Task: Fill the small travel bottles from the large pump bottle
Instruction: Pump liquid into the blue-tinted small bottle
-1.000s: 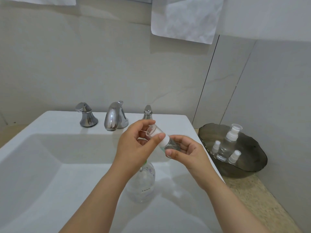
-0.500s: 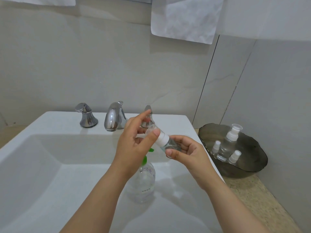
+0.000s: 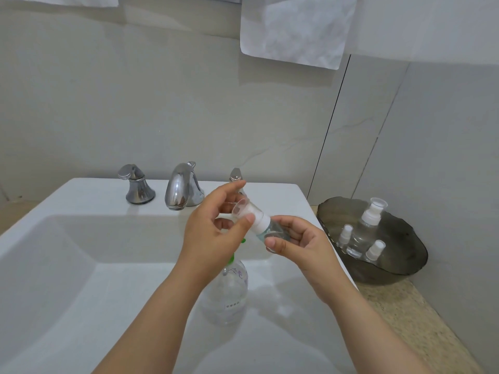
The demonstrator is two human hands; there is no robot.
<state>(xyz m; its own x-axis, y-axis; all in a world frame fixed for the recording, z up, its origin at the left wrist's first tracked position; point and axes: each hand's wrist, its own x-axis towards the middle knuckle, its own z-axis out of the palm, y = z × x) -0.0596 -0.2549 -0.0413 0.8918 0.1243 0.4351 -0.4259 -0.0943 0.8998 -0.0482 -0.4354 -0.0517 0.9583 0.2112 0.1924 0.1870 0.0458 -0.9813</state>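
Our right hand (image 3: 299, 248) grips the tilted bottle (image 3: 271, 228); our left hand (image 3: 212, 234) pinches its cap (image 3: 242, 209); the pump bottle (image 3: 229, 295) stands below on the sink (image 3: 81, 265)

- Sink (image 3: 81, 201): plain glossy white.
- Faucet (image 3: 180, 188), on the sink's back ledge: mirror chrome.
- Pump bottle (image 3: 229, 295), on the sink's front rim: clear, with green pump parts and faint purple print.
- Small travel bottle (image 3: 263, 224), above the sink: clear, white collar.
- Bowl (image 3: 399, 271), right of the sink: smoky dark grey, translucent.
- Countertop (image 3: 405, 319), right of the sink: speckled beige.
- Wall (image 3: 135, 103), behind the sink: pale grey, faintly veined.
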